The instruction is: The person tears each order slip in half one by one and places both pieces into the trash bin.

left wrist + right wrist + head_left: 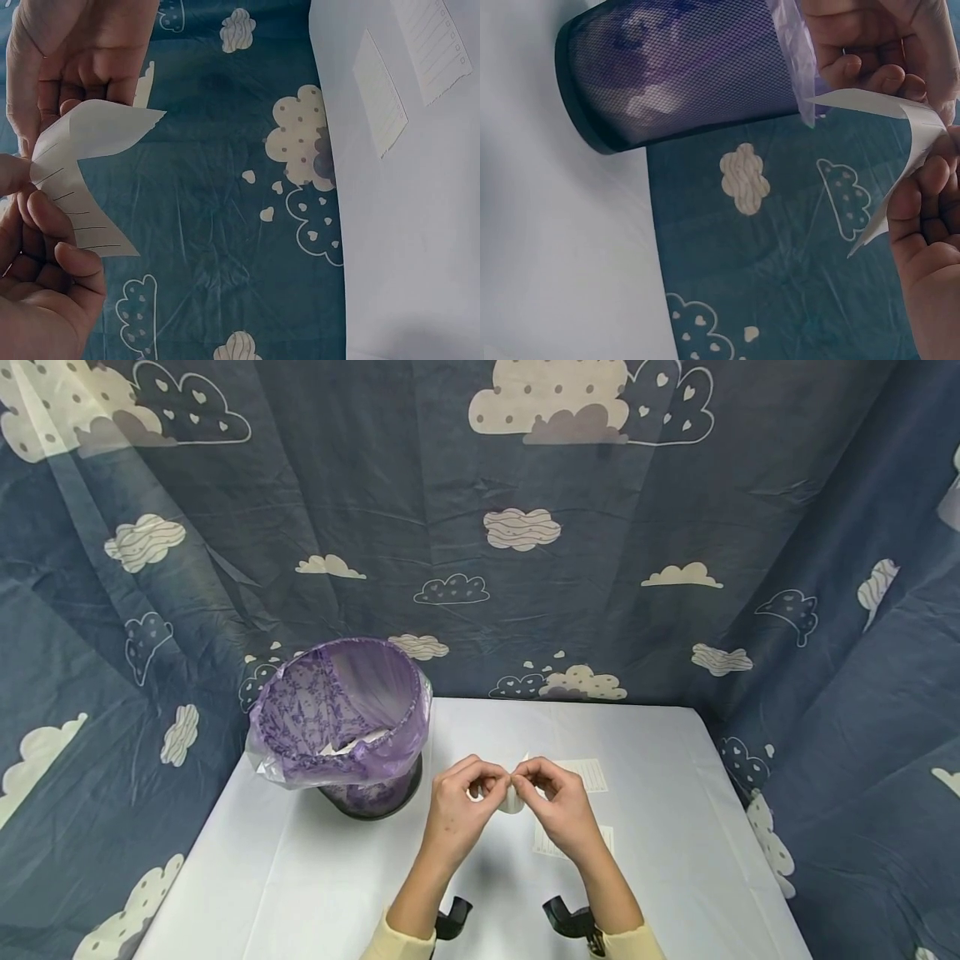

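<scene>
Head view: left hand (463,802) and right hand (561,803) pinch bent paper (512,803) close together, thumbs against fingers, likely to steady it above the table (690,868).

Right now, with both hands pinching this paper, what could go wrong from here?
The paper might tear crookedly, since the left hand and right hand pinch it close together. In the head view, the right hand and wrist overlap the nearer slip on the table, so lowering them could brush that slip aside.
</scene>
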`<state>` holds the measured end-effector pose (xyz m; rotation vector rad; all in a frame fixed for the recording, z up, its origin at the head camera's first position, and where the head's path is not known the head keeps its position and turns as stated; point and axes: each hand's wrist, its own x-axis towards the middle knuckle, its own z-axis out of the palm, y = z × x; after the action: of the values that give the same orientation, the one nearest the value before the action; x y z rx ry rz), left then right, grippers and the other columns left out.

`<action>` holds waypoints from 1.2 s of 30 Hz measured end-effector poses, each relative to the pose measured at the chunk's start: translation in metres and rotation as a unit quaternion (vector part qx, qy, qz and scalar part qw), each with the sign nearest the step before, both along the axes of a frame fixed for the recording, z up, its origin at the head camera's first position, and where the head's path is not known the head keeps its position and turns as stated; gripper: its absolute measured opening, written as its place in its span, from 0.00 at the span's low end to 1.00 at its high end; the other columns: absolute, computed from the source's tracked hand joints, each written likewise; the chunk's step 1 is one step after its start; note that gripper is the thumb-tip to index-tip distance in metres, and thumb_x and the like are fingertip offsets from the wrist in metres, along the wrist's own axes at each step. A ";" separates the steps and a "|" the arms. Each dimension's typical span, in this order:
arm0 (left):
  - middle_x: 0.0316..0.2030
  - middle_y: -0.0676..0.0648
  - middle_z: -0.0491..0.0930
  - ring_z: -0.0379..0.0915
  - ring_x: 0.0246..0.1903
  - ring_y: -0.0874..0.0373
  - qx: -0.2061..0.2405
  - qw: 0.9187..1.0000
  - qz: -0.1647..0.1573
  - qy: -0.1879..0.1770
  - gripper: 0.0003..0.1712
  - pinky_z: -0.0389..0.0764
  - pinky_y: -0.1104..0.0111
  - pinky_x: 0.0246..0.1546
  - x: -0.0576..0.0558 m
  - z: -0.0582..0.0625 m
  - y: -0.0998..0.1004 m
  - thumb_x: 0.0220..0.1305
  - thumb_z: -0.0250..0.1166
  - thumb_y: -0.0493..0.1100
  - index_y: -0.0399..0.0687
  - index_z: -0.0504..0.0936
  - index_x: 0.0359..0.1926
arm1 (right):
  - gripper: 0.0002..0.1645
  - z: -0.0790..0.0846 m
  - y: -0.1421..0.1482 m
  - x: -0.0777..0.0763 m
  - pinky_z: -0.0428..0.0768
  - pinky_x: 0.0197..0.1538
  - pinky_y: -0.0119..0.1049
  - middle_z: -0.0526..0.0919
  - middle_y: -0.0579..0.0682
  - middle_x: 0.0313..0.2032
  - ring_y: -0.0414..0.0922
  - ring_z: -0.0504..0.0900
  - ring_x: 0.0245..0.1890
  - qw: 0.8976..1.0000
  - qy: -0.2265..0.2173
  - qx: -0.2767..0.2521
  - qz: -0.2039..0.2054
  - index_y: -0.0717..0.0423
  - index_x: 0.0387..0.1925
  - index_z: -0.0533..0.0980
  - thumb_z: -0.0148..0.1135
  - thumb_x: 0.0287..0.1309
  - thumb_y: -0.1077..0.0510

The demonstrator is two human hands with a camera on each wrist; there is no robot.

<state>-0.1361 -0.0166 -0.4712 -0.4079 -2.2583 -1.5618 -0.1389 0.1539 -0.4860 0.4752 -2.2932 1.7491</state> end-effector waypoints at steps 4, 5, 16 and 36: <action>0.24 0.55 0.80 0.75 0.26 0.57 0.007 1.000 -0.003 -0.005 0.07 0.77 0.69 0.28 0.000 -0.002 0.000 0.61 0.76 0.33 0.51 0.90 0.32 | 0.06 0.000 0.000 0.001 0.83 0.49 0.29 0.86 0.53 0.35 0.36 0.82 0.37 1.000 -0.013 -0.005 0.000 0.64 0.40 0.83 0.67 0.71 0.63; 0.24 0.55 0.80 0.75 0.26 0.57 0.009 1.000 -0.004 -0.007 0.07 0.77 0.69 0.28 0.000 -0.002 0.000 0.61 0.76 0.33 0.51 0.90 0.32 | 0.06 0.000 0.000 0.002 0.84 0.49 0.28 0.86 0.53 0.35 0.36 0.82 0.37 1.000 -0.015 -0.008 -0.001 0.65 0.40 0.83 0.67 0.71 0.63; 0.24 0.57 0.81 0.74 0.26 0.59 0.024 1.000 -0.006 -0.012 0.08 0.77 0.70 0.29 0.001 -0.001 0.000 0.61 0.76 0.34 0.53 0.91 0.32 | 0.04 0.002 0.000 0.003 0.84 0.47 0.28 0.85 0.58 0.37 0.36 0.82 0.37 0.999 -0.028 -0.034 -0.002 0.65 0.39 0.82 0.66 0.71 0.65; 0.23 0.56 0.81 0.72 0.27 0.64 0.038 0.999 0.003 -0.022 0.08 0.75 0.73 0.30 -0.001 -0.001 -0.002 0.62 0.76 0.33 0.53 0.91 0.32 | 0.04 0.000 0.005 0.002 0.85 0.48 0.28 0.86 0.55 0.38 0.36 0.83 0.38 0.999 -0.036 -0.022 -0.023 0.64 0.40 0.82 0.67 0.71 0.64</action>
<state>-0.1369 -0.0190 -0.4724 -0.3480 -2.2232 -1.6624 -0.1373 0.1585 -0.4864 0.3533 -2.2884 1.8192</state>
